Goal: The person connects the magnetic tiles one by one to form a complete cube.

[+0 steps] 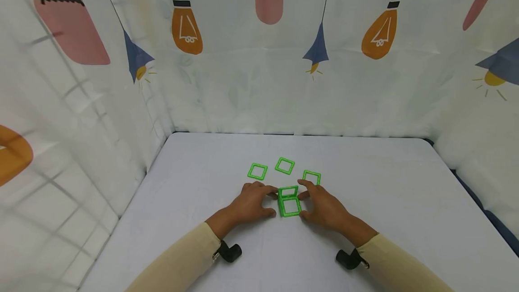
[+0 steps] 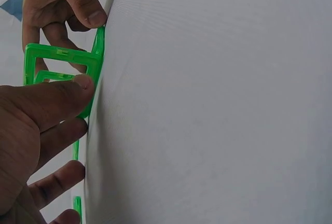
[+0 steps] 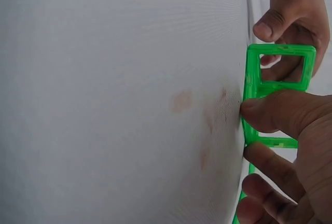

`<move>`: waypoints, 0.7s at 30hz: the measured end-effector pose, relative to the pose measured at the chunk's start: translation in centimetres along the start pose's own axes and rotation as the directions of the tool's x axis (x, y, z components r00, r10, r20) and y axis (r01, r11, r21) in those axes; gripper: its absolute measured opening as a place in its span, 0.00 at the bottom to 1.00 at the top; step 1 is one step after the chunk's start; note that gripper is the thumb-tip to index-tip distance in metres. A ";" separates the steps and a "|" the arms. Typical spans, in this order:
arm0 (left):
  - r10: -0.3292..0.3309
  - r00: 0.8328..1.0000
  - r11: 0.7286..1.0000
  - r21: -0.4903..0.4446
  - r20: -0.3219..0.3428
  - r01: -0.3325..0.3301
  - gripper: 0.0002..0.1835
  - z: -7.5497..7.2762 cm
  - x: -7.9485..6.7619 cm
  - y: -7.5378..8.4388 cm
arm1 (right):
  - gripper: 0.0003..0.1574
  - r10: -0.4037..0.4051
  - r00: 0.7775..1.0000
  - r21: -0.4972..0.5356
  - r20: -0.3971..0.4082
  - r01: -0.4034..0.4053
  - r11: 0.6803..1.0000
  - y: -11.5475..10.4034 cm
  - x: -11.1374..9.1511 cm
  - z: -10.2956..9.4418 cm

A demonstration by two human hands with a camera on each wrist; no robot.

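Observation:
Several green square magnetic tiles are in the head view. One tile (image 1: pixel 291 214) lies flat, with one upright tile (image 1: pixel 279 202) along its left side and another upright tile (image 1: pixel 289 188) along its back. My left hand (image 1: pixel 253 204) is at the left, a fingertip touching the left upright tile near the back corner; its thumb stands slightly apart. At the right side, my right hand (image 1: pixel 326 206) holds the flat tile's edge between thumb (image 3: pixel 259 111) and finger. In the left wrist view, my left thumb (image 2: pixel 80 85) covers part of the joined tiles (image 2: pixel 62 53).
Behind the joined tiles lie loose green tiles: one at the left (image 1: pixel 252 175), one in the middle (image 1: pixel 279 170) and one at the right (image 1: pixel 312 171), partly covered by my right hand. A printed white curtain (image 1: pixel 243 93) borders the white table (image 1: pixel 194 161).

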State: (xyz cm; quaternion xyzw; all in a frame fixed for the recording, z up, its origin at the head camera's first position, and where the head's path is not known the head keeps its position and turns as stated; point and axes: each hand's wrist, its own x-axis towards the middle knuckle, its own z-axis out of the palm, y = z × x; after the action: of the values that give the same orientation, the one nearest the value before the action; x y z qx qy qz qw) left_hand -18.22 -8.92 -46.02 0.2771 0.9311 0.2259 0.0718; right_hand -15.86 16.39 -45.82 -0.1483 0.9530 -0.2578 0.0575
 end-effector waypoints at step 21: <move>0.046 0.994 0.999 0.005 -0.102 -0.046 0.16 0.3 0.5 -0.2 | 0.54 -0.068 0.997 0.017 0.023 0.068 0.998 0.9 0.4 -0.8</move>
State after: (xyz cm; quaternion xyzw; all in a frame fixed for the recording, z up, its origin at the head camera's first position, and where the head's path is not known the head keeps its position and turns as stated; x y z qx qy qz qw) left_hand -18.67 -8.70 -46.38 0.2868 0.9272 0.2401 0.0186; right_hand -16.66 17.40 -45.61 -0.1833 0.9446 -0.2653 0.0610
